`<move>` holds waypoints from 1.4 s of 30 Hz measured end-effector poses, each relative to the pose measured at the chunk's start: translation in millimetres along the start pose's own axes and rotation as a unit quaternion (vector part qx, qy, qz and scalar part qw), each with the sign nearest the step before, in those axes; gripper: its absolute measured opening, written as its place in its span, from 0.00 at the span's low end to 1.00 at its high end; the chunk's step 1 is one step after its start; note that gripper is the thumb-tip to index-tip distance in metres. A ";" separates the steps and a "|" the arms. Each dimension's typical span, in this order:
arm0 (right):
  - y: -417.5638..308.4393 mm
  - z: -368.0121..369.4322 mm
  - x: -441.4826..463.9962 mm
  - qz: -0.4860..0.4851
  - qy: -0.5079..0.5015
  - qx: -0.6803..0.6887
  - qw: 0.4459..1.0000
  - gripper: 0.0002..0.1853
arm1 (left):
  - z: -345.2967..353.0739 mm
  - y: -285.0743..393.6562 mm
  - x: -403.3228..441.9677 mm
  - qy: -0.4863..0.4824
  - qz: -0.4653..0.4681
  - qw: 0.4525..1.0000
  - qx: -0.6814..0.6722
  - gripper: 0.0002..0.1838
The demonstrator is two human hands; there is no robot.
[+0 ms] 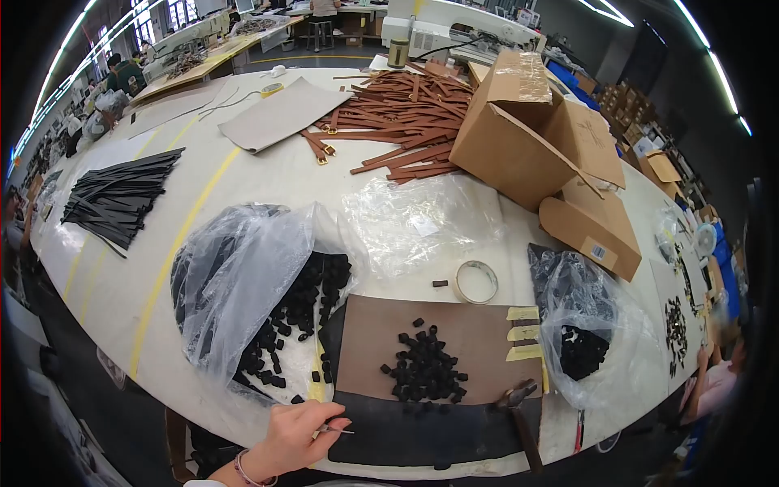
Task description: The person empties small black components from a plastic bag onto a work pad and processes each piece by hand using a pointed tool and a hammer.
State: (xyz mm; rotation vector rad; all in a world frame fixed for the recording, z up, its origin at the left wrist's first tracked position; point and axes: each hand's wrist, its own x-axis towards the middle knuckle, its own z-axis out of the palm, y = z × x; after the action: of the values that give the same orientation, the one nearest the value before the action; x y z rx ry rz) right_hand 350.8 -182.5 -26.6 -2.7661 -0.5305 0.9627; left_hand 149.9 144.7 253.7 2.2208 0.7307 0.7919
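My left hand (302, 432) reaches in from the bottom edge, a bracelet on its wrist. Its fingers are closed on a thin silver pointed metal tool (339, 430), mostly hidden in the grip. The tip lies over the black mat (406, 442). Just beyond is a brown board (365, 333) bearing a pile of small black pieces (423, 361). Nearby, a clear plastic bag (243, 276) spills more such black pieces (304, 296). A hammer (519, 396) rests across the mats' right side. My right hand is out of view.
Brown buckled straps (406, 105) are heaped at the back beside an open cardboard box (511, 138). Black strips (122, 195) lie far left. A tape roll (476, 282) and a second plastic bag (584, 349) are on the right. Another person's pink sleeve (718, 390) shows at the right edge.
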 end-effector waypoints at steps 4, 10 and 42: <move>25.8 -3.3 -9.3 0.009 0.022 -0.027 0.999 0.16 | 4.4 5.2 -17.1 0.039 -0.008 0.999 0.005 0.10; 39.5 14.9 -29.7 0.013 0.051 -0.039 0.998 0.17 | 4.7 10.5 -54.1 0.034 -0.019 0.999 -0.009 0.09; -243.8 -136.9 -100.1 -0.490 -0.057 0.366 0.789 0.12 | 68.0 17.9 -60.9 0.040 -0.317 0.727 -0.607 0.05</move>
State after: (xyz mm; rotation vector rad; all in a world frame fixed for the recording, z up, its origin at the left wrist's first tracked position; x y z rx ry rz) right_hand 296.3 -0.9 202.0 -1.4079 -1.1358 0.7850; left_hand 162.2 65.7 206.0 0.6687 0.6375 0.6749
